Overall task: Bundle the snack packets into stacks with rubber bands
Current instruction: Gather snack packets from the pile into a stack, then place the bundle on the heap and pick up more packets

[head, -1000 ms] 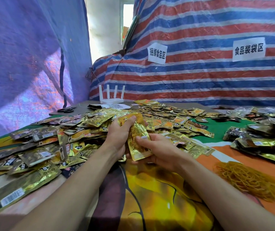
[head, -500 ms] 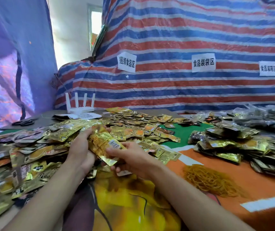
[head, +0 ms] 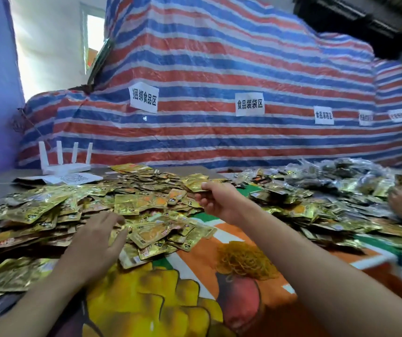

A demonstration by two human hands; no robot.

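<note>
Snack packets [head: 127,205] lie heaped across the desk [head: 219,271], and we pinch one gold packet [head: 196,184] between the fingers [head: 206,184] of our right hand [head: 221,203], lifted over the far side of the pile. Our left hand [head: 97,237] rests flat, fingers spread, on the near packets. We judge this the gathering step: no stack is squared yet. Next we need matching packets aligned, then a band from the rubber bands [head: 246,261] near our right forearm.

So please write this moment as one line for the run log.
left hand: open, flat on gold snack packets | right hand: holds packets raised | rubber bands: untouched pile | bundle: not yet banded
</note>
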